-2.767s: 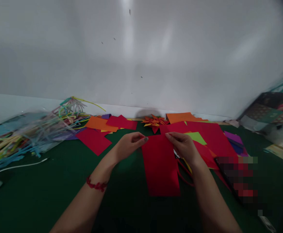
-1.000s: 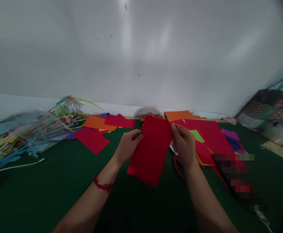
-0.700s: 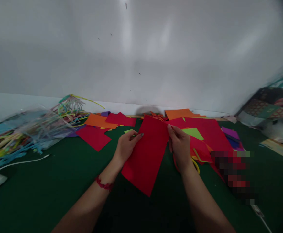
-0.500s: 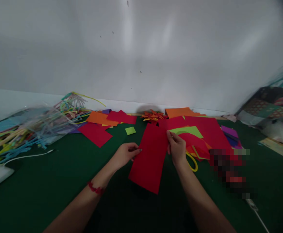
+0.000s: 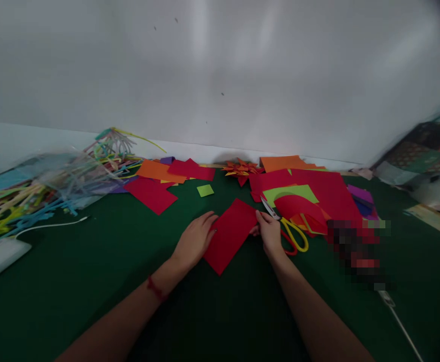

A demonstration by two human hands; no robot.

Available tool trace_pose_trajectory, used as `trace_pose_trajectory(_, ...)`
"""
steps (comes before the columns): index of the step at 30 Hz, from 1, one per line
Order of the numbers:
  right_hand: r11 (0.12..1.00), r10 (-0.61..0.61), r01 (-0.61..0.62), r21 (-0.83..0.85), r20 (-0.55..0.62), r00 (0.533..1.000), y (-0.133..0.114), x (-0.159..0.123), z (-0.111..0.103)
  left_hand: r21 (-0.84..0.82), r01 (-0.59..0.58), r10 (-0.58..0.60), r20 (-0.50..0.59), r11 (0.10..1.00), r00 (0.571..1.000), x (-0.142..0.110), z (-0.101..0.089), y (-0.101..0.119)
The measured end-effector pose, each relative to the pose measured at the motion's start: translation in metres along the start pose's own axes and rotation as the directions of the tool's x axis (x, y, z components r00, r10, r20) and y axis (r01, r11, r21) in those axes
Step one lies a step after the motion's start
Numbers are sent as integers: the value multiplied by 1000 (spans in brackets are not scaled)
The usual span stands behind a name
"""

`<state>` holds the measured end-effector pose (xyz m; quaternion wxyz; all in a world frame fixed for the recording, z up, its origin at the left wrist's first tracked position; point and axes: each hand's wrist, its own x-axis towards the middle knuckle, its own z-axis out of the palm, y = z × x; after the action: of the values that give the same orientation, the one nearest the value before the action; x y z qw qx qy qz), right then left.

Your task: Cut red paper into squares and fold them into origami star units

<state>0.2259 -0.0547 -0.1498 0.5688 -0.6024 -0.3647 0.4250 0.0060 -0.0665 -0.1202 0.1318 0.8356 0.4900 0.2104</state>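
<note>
Green covers the worktable [image 5: 84,266] beneath a pale wall [image 5: 310,100], where two bare hands meet at a rectangle of red paper [image 5: 227,239]. The piece lies aslant between them at center, down at the tabletop or very near it; whether it is one layer or folded cannot be told. The right hand [image 5: 268,231] pinches its right-hand corner, thumb above and fingers curled below the edge, a hold that seems to leave most of the surface unobstructed. The left hand [image 5: 194,241] lies back-upward over the left edge, fingers loosely extended, apparently steadying the paper; whether it grips or only rests cannot be seen. Both forearms slant inward from the bottom of the view, a red bracelet [image 5: 156,290] circling the left wrist. Scissors [image 5: 285,221] with yellow and red handles lie just beside the right hand, blades angled toward the wall, likely left there for easy reach. Farther back, a folded-paper flower [image 5: 241,168] in orange and red sits near the wall, probably set clear of the hands, beside a large red sheet [image 5: 333,186].
</note>
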Motion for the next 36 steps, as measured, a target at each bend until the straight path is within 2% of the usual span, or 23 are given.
trace_pose_trajectory(3,998,-3,4,-58,15,1000,4,0,0,73,-197,186,131,978,974,-7,12,2)
trace_pose_trajectory(7,992,10,-7,-125,22,1000,3,-3,2,106,-263,231,251,959,940,-13,26,-2)
trace_pose_trajectory(9,976,-54,51,-214,-8,999,-1,-9,3,113,-271,233,269,956,934,-13,28,-4)
trace_pose_trajectory(10,926,-173,153,-344,-29,984,-3,-12,3,113,-270,232,272,956,934,-13,28,-4)
trace_pose_trajectory(11,816,-318,257,-518,-32,947,-6,-16,4,112,-269,230,273,957,934,-13,28,-4)
trace_pose_trajectory(12,676,-430,338,-654,22,902,-8,-19,5,110,-267,228,276,957,934,-13,28,-4)
trace_pose_trajectory(14,400,-527,493,-772,246,813,-10,-23,7,111,-262,223,281,959,933,-13,27,-3)
trace_pose_trajectory(16,209,-455,600,-772,466,759,-6,-23,9,111,-264,223,286,958,932,-13,26,-3)
trace_pose_trajectory(18,125,-318,644,-755,585,747,1,-19,10,109,-269,229,288,957,930,-13,27,-3)
trace_pose_trajectory(21,83,-202,631,-771,607,768,11,-14,8,117,-264,225,269,957,937,-13,27,-4)
trace_pose_trajectory(26,48,-221,603,-796,581,784,4,-18,12,120,-239,202,260,964,944,-13,28,-3)
trace_pose_trajectory(27,40,-241,613,-789,587,773,0,-20,16,115,-237,201,260,965,944,-13,27,-3)
trace_pose_trajectory(29,33,-245,689,-724,663,708,-6,-22,27,108,-239,205,257,965,944,-14,28,-3)
trace_pose_trajectory(31,63,-203,768,-638,745,635,-9,-22,39,107,-244,211,256,964,943,-14,28,-4)
trace_pose_trajectory(32,92,-181,783,-615,763,620,-9,-20,45,108,-247,212,260,963,942,-14,28,-4)
trace_pose_trajectory(34,142,-141,786,-601,774,617,-7,-12,54,107,-253,218,264,962,940,-14,29,-5)
trace_pose_trajectory(36,158,-126,765,-625,755,643,-2,-1,55,102,-256,223,252,961,942,-14,29,-5)
